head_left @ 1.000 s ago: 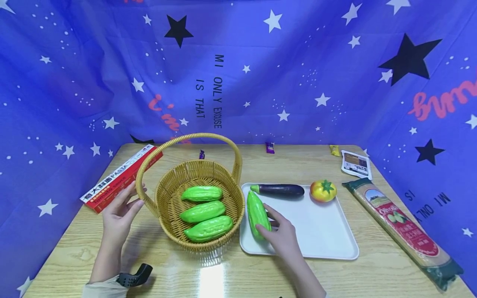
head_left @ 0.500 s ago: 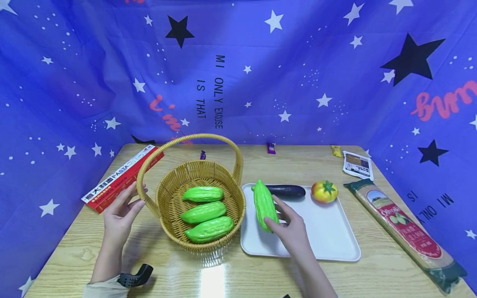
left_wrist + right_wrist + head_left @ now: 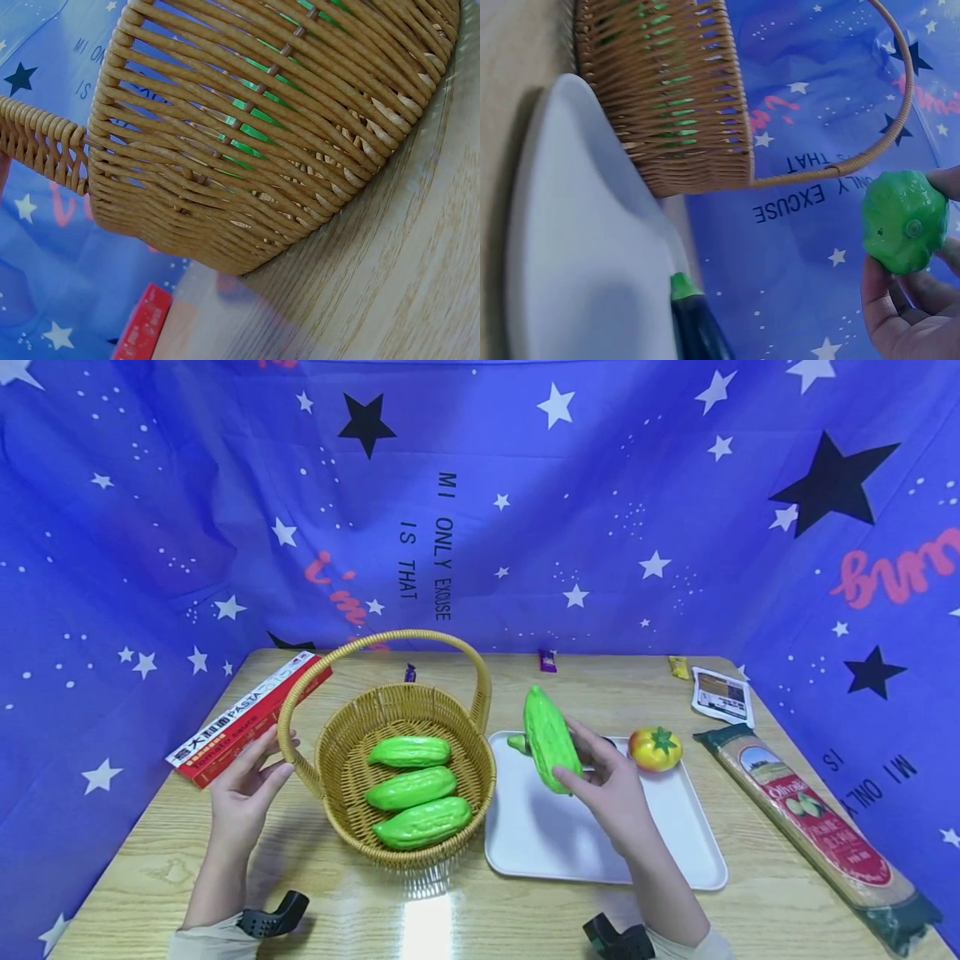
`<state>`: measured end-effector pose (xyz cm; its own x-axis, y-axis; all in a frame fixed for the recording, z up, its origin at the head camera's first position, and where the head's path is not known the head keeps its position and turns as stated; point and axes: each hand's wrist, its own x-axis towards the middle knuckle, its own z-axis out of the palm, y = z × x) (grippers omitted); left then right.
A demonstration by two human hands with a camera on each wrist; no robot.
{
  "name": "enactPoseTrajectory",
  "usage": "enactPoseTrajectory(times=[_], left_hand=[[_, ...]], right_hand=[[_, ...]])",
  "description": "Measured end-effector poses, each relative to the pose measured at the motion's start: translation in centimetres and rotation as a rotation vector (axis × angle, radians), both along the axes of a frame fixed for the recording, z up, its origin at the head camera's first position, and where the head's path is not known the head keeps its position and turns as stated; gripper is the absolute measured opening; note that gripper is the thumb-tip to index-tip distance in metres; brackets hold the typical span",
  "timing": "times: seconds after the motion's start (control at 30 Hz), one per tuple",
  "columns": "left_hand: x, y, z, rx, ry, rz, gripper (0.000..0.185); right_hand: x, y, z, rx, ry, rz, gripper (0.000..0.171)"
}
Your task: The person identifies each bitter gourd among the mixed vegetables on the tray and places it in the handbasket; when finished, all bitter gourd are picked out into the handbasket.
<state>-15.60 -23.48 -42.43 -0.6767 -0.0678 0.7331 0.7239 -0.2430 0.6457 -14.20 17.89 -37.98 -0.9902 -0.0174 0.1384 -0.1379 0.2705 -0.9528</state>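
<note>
My right hand [image 3: 611, 785] grips a green bitter gourd [image 3: 551, 739] and holds it tilted in the air above the white tray [image 3: 585, 852]; the right wrist view shows the gourd's end [image 3: 904, 221] between thumb and fingers. A wicker basket [image 3: 405, 852] with a tall handle stands left of the tray and holds three more green gourds [image 3: 411, 787]. My left hand [image 3: 243, 789] rests with straight fingers against the base of the basket handle [image 3: 288, 747]. The left wrist view is filled by the basket's woven wall [image 3: 255, 142].
On the tray lie a dark eggplant [image 3: 517, 743], mostly hidden behind the gourd, and a toy tomato [image 3: 655, 748]. A red pasta box [image 3: 247, 718] lies far left, a long spaghetti packet [image 3: 813, 822] far right, a small sachet [image 3: 722, 695] behind it. Blue starred cloth surrounds the table.
My right hand has lifted the gourd off the tray, up and slightly to the right. The left hand has stayed at the basket handle.
</note>
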Motion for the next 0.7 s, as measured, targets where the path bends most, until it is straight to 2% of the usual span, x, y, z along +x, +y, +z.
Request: enactPoseTrajectory(times=[0.2,0.7], left_hand=[[0.0,0.0,0.0,-0.003,-0.006,0.008,0.048],[0.0,0.0,0.1,-0.019,-0.009,0.014,0.049]], right_hand=[[-0.7,0.2,1.2,0.012,0.068,0.051,0.062],[-2.8,-0.4,4.9,0.195,0.196,0.22,0.063]])
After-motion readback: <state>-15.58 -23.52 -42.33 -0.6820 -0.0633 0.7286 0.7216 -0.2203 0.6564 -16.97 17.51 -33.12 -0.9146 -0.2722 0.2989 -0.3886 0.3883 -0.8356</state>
